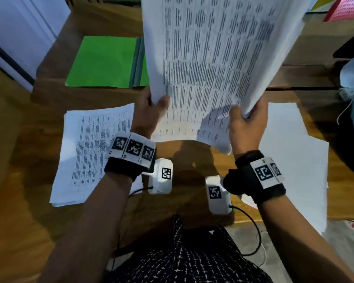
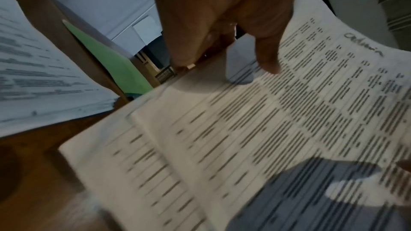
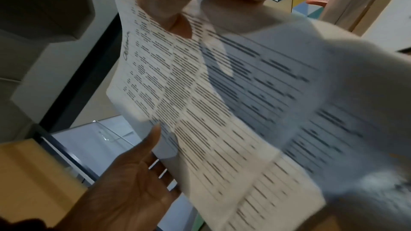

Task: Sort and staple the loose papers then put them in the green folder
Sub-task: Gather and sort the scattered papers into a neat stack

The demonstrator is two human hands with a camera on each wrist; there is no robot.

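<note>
Head view: both hands hold a sheaf of printed papers [image 1: 208,58] upright above the wooden surface [image 1: 188,158], left hand [image 1: 149,111] and right hand [image 1: 247,123] pinching its lower corners. Paper stacks lie either side; farther back lies the green folder [image 1: 102,62].

Papers [image 1: 213,58] held above table [image 1: 190,160] — folder [image 1: 104,62] behind-left, stacks [image 1: 94,152] either side.

raised sheaf [image 1: 213,58] screens the green folder [image 1: 104,62]; bare desk [image 1: 188,160] between piles.
</note>
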